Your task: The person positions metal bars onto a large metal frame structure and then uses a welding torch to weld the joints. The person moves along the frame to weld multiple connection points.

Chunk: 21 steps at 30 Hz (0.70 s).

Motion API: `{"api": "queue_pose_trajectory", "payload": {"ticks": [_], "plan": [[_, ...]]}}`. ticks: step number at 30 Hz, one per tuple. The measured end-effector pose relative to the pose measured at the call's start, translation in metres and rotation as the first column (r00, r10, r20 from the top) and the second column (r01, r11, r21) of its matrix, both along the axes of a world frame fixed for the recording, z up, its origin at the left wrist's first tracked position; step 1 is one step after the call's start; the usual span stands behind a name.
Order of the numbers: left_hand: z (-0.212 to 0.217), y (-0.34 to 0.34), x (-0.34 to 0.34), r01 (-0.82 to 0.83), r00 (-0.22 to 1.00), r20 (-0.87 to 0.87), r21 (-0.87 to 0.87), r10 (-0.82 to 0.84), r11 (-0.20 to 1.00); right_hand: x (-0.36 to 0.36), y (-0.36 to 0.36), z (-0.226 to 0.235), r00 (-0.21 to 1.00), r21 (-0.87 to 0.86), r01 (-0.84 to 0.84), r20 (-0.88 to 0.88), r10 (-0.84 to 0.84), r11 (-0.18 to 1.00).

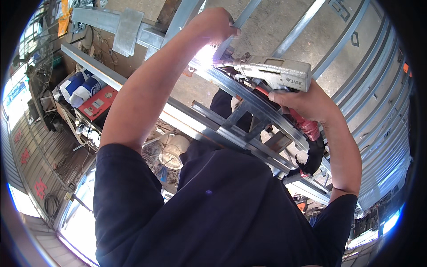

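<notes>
Silver-grey metal casing covers the welding gun (278,71) in your right hand (309,101), whose fingers are clamped around its grip, just above a red-wrapped section (306,127). Its long axis runs roughly right to left, and its nozzle (227,63) points left at a bright glow (205,54). That glow lies about where one slim bar (246,14) nears one long rail (262,110); glare hides the exact contact. The rail slants down to the right, passing below the gun. Your left hand (217,24) is the nearer one to the glow, just beyond it; its fingertips are beside the slim bar, but you can't tell from here whether they're clamped on it. Counted: one gun, one black cable (316,155), one flat plate (128,33), one red-topped case (98,103), one pale bucket (173,153). Metal slats (378,84) crowd your right, too many to count.
</notes>
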State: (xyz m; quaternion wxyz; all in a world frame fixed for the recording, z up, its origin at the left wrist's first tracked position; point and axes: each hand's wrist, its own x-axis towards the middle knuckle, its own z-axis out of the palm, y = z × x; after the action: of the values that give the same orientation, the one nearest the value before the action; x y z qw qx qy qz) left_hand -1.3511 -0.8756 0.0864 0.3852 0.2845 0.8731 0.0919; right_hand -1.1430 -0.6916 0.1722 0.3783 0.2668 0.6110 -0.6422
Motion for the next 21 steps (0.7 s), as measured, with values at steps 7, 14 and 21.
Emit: {"api": "queue_pose_trajectory", "payload": {"ticks": [7,14,21], "plan": [[0.0079,0.0043,0.0,0.03,1.0,-0.001,-0.007,-0.03,1.0,0.0005,0.0008,-0.0015,1.0,-0.029,-0.016,-0.003,0.016,0.999],[0.0058,0.0014,-0.0001,0.027,1.0,-0.003,0.009,-0.027,1.0,0.0028,0.002,-0.0058,0.999,-0.025,-0.034,0.013,0.035,0.999],[0.009,0.0052,-0.0015,0.001,0.999,0.043,-0.029,0.0,1.0,0.005,0.0038,-0.0061,0.999,-0.049,-0.017,-0.048,0.014,0.999]]}}
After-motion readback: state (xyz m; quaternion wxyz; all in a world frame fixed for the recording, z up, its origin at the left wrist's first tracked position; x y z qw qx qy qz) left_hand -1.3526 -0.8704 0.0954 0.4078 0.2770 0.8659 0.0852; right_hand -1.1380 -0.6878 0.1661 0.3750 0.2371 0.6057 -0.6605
